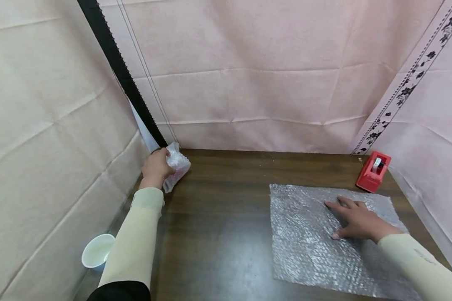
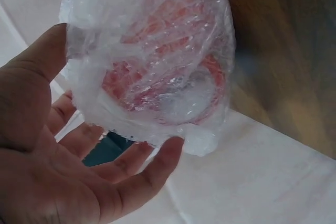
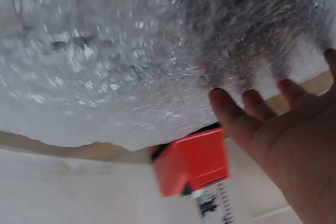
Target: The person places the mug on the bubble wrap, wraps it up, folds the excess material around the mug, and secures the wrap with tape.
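Note:
At the back left corner of the table my left hand (image 1: pixel 156 168) grips a bubble-wrapped bundle (image 1: pixel 178 166). In the left wrist view, thumb and fingers hold its edges, and red or pink with a round whitish part shows through the clear layers of the bundle (image 2: pixel 163 51). The wrapping blurs what lies inside. On the right, a flat sheet of bubble wrap (image 1: pixel 305 238) is spread over the table. My right hand (image 1: pixel 361 221) is spread over this sheet, fingers apart and fingertips close to its surface, with nothing in its grasp.
A red tape dispenser (image 1: pixel 371 173) stands behind the sheet at the right back edge. Beside my left forearm is a white cup (image 1: pixel 97 253). Pale cloth (image 1: pixel 248 92) hangs around the brown table (image 1: pixel 214 225) at the back and both sides.

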Action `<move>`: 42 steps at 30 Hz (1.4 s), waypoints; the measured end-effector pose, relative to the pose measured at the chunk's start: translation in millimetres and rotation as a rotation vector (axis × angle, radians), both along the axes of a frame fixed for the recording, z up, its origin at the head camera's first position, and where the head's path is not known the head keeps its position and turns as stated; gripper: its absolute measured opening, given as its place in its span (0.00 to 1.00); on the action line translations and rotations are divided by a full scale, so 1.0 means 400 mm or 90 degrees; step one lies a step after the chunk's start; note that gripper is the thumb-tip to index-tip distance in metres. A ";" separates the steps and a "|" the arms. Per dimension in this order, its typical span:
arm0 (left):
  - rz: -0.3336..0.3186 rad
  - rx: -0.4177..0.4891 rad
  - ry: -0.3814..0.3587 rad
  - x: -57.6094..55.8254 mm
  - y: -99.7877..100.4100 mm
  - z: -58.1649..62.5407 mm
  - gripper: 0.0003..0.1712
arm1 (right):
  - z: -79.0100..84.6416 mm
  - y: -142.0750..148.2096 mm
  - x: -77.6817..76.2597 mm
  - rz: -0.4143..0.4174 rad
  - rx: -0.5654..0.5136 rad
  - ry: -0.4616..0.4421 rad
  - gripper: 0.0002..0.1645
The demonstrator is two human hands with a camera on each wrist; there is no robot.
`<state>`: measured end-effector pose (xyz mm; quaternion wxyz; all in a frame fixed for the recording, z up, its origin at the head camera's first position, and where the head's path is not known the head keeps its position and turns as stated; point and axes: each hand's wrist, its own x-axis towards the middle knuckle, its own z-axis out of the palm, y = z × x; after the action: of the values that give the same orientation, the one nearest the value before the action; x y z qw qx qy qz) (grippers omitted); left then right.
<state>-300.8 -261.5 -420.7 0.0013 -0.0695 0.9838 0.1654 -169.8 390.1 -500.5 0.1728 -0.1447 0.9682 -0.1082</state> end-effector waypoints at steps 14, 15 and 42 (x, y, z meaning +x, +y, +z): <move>-0.002 -0.087 -0.012 0.016 0.135 0.011 0.53 | 0.005 -0.212 -0.093 0.032 -0.001 0.036 0.69; -0.017 -0.089 -0.003 0.019 0.153 0.011 0.52 | 0.005 -0.225 -0.102 0.031 0.001 0.034 0.69; -0.430 -0.070 -0.178 0.103 0.503 -0.154 0.67 | 0.030 -0.450 -0.311 0.003 0.042 -0.031 0.66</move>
<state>-259.7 -60.3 -482.2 0.1864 0.2374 0.9490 0.0912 -294.4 210.0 -488.4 0.2012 -0.1386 0.9665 -0.0791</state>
